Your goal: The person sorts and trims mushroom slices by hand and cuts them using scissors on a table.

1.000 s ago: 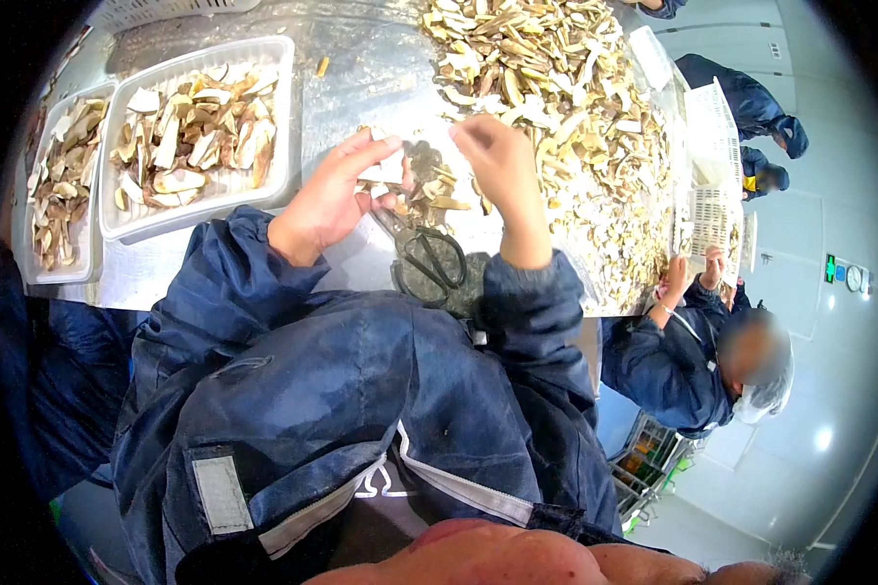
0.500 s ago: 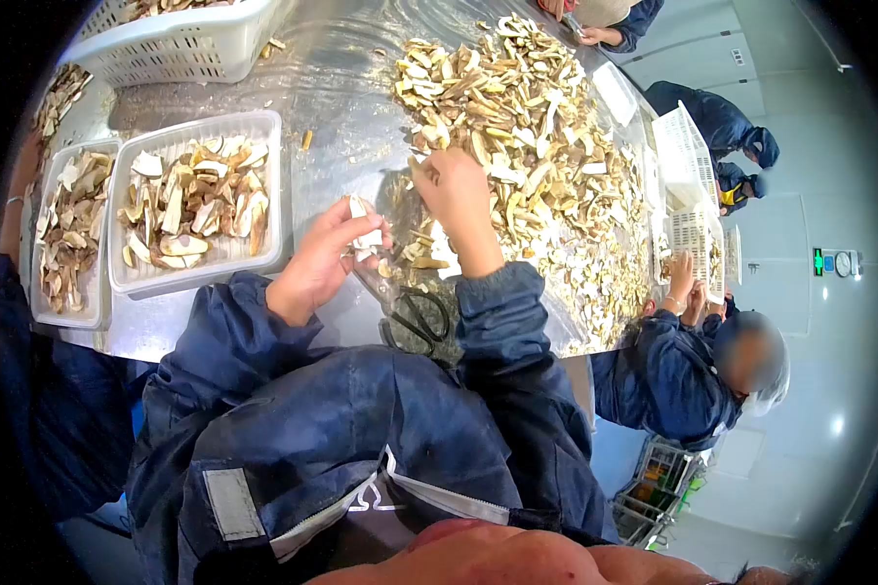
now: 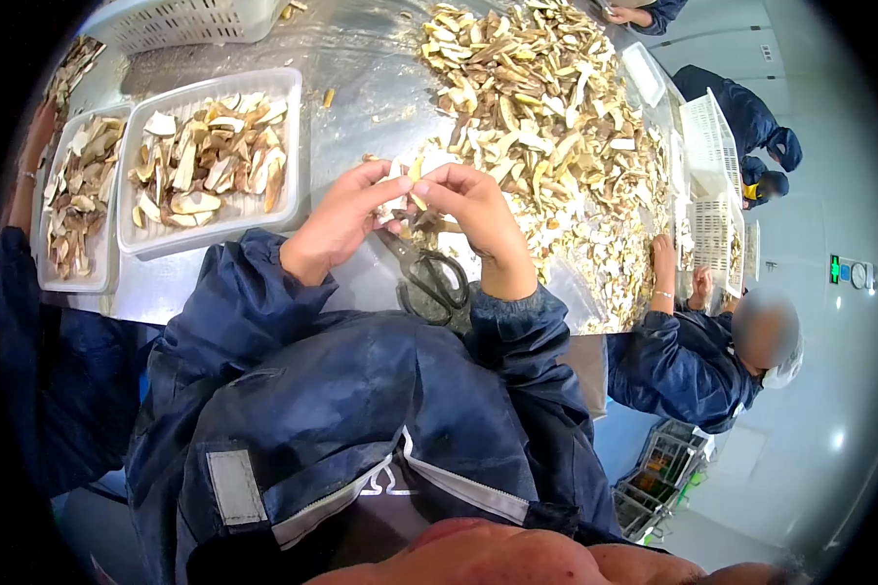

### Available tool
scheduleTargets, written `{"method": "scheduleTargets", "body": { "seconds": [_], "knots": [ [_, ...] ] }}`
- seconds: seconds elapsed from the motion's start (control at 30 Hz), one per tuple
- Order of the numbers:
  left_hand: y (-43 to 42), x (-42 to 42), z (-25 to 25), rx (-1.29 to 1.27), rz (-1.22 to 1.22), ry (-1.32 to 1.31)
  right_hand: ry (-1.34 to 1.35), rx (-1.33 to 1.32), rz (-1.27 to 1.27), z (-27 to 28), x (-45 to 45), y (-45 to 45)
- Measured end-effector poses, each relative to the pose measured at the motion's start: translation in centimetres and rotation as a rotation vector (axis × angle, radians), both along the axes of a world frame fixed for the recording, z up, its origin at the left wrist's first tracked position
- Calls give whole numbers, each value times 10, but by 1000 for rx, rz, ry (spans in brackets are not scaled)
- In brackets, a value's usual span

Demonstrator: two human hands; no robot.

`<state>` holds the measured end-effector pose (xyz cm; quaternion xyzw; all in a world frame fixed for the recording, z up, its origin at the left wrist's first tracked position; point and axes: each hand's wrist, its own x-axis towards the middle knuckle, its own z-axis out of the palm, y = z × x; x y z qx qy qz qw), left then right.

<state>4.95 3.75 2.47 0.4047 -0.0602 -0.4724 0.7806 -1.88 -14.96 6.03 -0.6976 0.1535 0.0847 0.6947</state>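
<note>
Here in the head view, both hands are up close together over the metal table (image 3: 356, 97), right in front of the dark blue jacket (image 3: 322, 380). The left hand (image 3: 334, 222) has its thumb and fingers closed around some pale slices (image 3: 392, 203), white faces showing between them; exactly how many, I can't tell. And the right hand (image 3: 480, 216), its fingertips almost meeting the left's, has thumb and forefinger pinched together on a yellowish slice (image 3: 418, 174) that pokes up between the two hands; its other fingers are curled in, and whether they hold anything I can't tell. Just below, the scissors (image 3: 434, 285) lie on the table, black handles towards the jacket, blades running up beneath the left hand. Beyond the right hand and off to its right spreads a big heap of mushroom slices (image 3: 546, 122), brown, cream and yellow, breaking down into smaller bits nearer the table's edge. Over on the left there's the wide tray (image 3: 295, 146), clear-walled, with larger slices inside, and just beside it the narrow tray (image 3: 45, 229), holding slices too. A white slotted basket (image 3: 180, 27) sits up behind those. Across on the right, a co-worker (image 3: 668, 375) in blue has both hands up near the white crates (image 3: 714, 141), and at far left another person's arm (image 3: 31, 175) reaches in beside the narrow tray.
</note>
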Motion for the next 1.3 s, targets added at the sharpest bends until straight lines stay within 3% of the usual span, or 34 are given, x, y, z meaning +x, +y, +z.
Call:
{"method": "scheduleTargets", "body": {
  "seconds": [0.6, 0.7, 0.8, 0.93, 1.03, 1.13, 1.3],
  "knots": [
    [-1, 3, -3, 4, 11, 17, 46, 138, -100, -6, -7, -5],
    [0, 5, -2, 42, 74, 49, 60, -12, -46, -7, -20, -13],
    [0, 6, -2, 32, 47, 33, 11, -338, 14, -6, -28, -26],
    [-1, 4, -1, 38, 17, 32, -148, -1025, -377, -23, -9, -54],
    [-2, 5, -6, 38, 47, 67, -324, -1408, -375, -31, 5, -60],
    [0, 8, -10, -4, 88, 72, -179, -1415, -275, -32, 10, -51],
    [0, 12, -14, -42, 209, 102, -244, -911, -214, -30, 8, -31]
  ]
}}
